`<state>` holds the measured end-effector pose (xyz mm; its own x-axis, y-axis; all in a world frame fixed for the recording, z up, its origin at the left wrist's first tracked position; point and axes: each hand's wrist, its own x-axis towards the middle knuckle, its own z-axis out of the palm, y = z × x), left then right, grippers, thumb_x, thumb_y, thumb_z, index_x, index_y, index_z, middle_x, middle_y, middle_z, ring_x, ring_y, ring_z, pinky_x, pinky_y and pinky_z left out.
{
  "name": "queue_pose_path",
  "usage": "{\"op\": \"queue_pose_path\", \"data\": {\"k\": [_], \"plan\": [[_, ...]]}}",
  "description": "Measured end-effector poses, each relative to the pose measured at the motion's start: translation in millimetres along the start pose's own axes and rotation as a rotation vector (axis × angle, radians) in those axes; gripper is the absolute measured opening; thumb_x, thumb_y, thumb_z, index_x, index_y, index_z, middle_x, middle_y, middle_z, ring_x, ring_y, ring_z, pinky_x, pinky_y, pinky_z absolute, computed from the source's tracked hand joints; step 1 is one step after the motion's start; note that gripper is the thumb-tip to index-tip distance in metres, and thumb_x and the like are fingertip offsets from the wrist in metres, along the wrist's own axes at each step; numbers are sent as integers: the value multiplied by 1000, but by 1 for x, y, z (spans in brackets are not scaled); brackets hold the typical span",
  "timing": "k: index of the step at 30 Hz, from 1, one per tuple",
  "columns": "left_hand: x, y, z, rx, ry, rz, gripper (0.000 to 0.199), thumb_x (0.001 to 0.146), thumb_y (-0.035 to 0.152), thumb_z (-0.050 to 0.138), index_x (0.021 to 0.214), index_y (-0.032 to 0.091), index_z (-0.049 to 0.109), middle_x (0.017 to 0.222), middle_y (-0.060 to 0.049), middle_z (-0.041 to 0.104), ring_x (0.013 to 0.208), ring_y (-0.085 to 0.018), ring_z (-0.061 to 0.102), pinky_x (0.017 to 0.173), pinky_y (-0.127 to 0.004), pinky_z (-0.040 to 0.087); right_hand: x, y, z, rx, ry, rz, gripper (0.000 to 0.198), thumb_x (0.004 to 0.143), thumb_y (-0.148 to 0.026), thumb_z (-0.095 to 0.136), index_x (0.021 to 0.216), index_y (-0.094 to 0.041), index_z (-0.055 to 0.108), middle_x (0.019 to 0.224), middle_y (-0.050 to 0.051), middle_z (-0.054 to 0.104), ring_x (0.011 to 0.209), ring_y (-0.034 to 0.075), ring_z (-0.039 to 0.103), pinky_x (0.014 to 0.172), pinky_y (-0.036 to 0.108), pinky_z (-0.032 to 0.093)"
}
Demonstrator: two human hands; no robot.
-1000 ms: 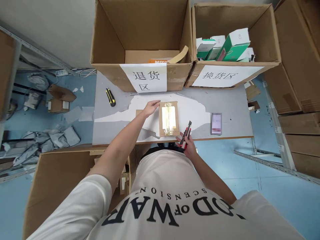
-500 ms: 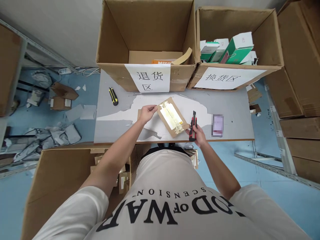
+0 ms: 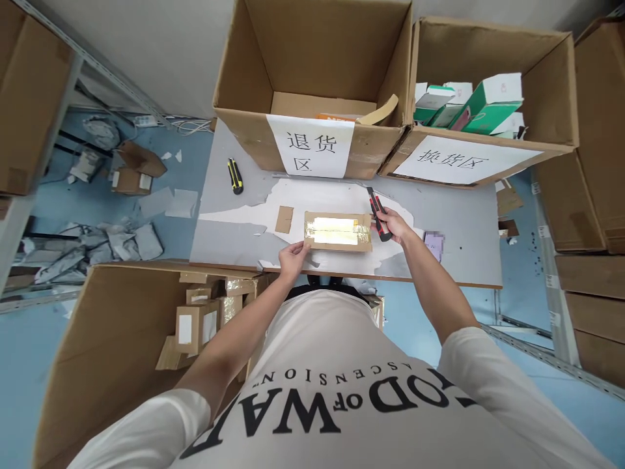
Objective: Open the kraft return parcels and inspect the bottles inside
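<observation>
because the parcel (image 3: 338,232) sits crosswise at the middle of the table (image 3: 476,221), i have both ends within reach. my left hand (image 3: 293,258) pinches its near left corner, apparently to steady it; my right hand (image 3: 394,225) grips the red-and-black cutter (image 3: 377,212) beside the right end, narrow tip pointing far, probably holding the blade off the cardboard.

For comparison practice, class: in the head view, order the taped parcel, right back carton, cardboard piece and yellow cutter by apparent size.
1. Right back carton
2. Taped parcel
3. Cardboard piece and yellow cutter: too alike to rank
</observation>
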<state>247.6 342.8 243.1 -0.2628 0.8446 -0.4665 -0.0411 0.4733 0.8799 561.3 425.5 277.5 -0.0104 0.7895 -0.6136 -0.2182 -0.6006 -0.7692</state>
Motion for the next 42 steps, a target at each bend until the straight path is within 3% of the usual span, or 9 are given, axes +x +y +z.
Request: {"op": "queue_pose_path", "data": {"k": [5,8,11,13,16,18,22,30,42], "plan": [[2,3,-3,168,-1,69,51,70,41,74,108,9,69,109,-17,72,105,-28,68,96,-43,53,-9,12,-7,-17,34,-83,20,85,-28,62,102,-22,52,100,5,70,78,14,70,72,29,61],[2,18,-3,450,-12,272,61,75,41,70,128,13,58,133,-18,59,125,-31,56,106,-46,44,-32,29,-22,-99,111,-169,32,83,-39,64,108,-23,52,111,7,69,82,15,70,71,30,60],[8,45,8,810,-193,559,80,75,49,68,144,17,41,156,-17,30,145,-35,25,115,-53,28,-65,55,-36,-201,112,-182,50,81,-49,63,121,-23,51,113,9,67,72,15,69,60,28,58],[16,64,21,1073,-377,696,104,67,61,72,151,16,29,161,-19,12,148,-40,6,116,-61,12,-85,72,-39,-238,68,-156,67,81,-52,62,139,-25,40,108,9,68,60,13,65,52,27,54],[29,83,44,1378,-578,778,136,50,73,75,154,13,13,161,-23,0,146,-47,-5,112,-68,-3,-103,89,-34,-240,7,-143,84,83,-52,59,153,-31,18,104,6,68,51,10,57,45,27,50],[34,88,55,1486,-648,776,142,46,77,74,155,12,8,161,-23,0,146,-48,-6,110,-69,-8,-105,93,-28,-229,-8,-153,84,84,-52,58,154,-32,16,103,6,67,51,9,55,45,26,49],[36,86,60,1535,-680,744,139,51,79,69,155,13,5,161,-21,4,146,-46,-3,111,-66,-10,-101,92,-20,-208,-1,-139,83,84,-52,58,154,-31,19,100,5,66,50,8,53,43,25,47],[36,80,56,1411,-642,787,134,50,72,75,154,13,15,159,-22,17,144,-47,12,113,-65,-8,-102,89,-20,-187,-25,-125,83,83,-50,61,153,-33,20,95,1,64,52,8,54,45,24,49],[35,79,55,1392,-636,789,131,50,70,76,153,13,18,159,-22,18,143,-46,15,112,-65,-9,-105,88,-15,-216,-12,-113,81,84,-49,59,153,-34,20,90,-1,62,51,7,53,45,23,49]]}}
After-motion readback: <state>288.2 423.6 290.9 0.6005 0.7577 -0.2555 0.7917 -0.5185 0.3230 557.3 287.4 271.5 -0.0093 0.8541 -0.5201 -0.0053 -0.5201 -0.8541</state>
